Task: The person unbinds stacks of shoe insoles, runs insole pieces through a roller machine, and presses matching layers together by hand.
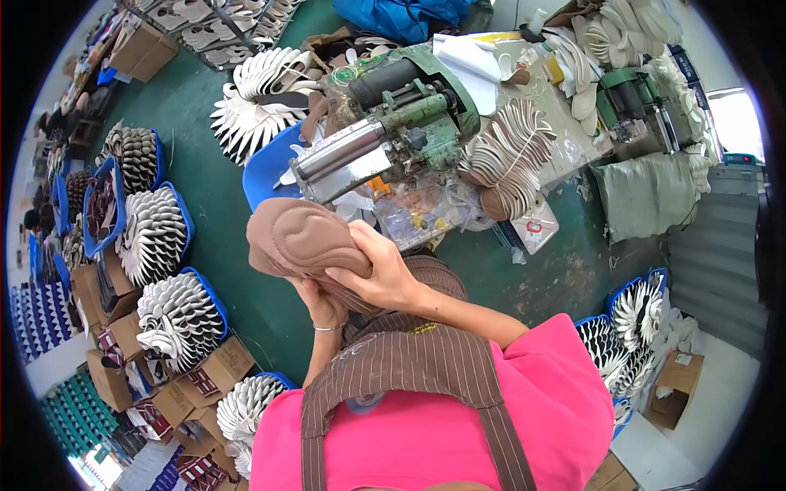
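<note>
Gripping the brown insoles (299, 237) at the near end with bent fingers (368, 239) of the right hand (383, 274), and holding from below with the left hand (322, 306), fingers mostly hidden there.

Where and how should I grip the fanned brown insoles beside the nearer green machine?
Probably at the near end, from the near right: the green machine crowds the left of the fanned brown insoles. Their splayed edges suggest a loose pile, so cup both flanks there with left hand and right hand, once free of the held insoles.
</note>
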A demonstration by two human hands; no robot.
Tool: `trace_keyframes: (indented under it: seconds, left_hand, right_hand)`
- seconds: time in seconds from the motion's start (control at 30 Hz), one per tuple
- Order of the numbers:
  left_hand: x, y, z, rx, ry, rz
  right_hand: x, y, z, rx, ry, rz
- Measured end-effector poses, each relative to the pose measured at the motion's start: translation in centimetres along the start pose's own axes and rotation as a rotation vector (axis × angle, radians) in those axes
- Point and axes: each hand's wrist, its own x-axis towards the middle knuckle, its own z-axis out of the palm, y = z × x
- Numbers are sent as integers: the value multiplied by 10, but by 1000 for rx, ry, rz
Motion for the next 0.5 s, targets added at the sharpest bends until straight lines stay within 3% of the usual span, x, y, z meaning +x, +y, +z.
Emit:
trace_keyframes:
  seconds: [0.1, 0.13, 0.27, 0.37, 0.5]
  left_hand:
    - [-3, 0, -6, 112, -47, -29]
    - [-5, 4, -5, 38, 37, -138]
    - [0, 13, 8, 128, 25, 149]
    - [4, 10, 1, 185, 15, 223]
    - [3, 4, 3, 296, 85, 262]
  right_hand:
    - [0, -12, -7, 56, -75, 11]
    - [-1, -11, -5, 26, -37, -7]
    - [-5, -13, -2, 92, 25, 226]
    - [-7, -3, 1, -6, 46, 93]
    - [-7, -10, -1, 8, 142, 142]
